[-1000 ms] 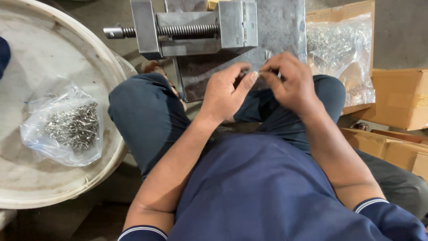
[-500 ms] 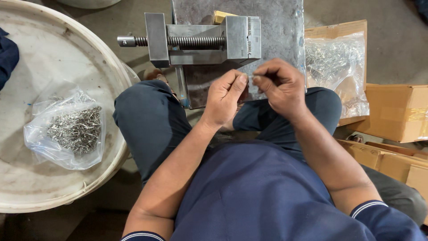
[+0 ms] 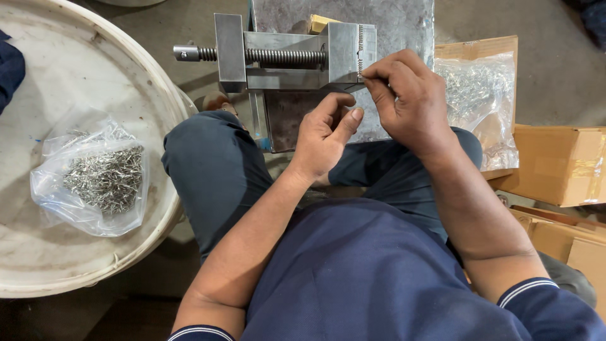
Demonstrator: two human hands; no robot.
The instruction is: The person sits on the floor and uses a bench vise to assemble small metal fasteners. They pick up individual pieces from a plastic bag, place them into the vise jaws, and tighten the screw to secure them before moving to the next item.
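Both of our hands have risen from our lap toward the vise since a moment ago, and they have drawn apart: half a second back the fingertips met over a small part, now they work separately. Going left to right, a clear bag of small metal pieces [image 3: 101, 177] lies on the round white tray [image 3: 38, 265] beside our left knee, untouched. Next comes the steel vise [image 3: 290, 57] on its grey metal plate [image 3: 404, 25], its threaded screw pointing left. Our left hand [image 3: 325, 136] hovers just below the vise, fingers loosely curled and thumb raised, holding nothing we can make out. Our right hand [image 3: 410, 101] is pinched shut at the fingertips right against the toothed edge of the vise jaw; whatever small piece it grips is too tiny to see. We judge that the piece has passed from both hands into the right one and is being offered to the vise. Further right, a second bag of metal parts [image 3: 480, 101] rests in an open cardboard box [image 3: 505, 47], with more cardboard boxes [image 3: 558, 164] beyond.
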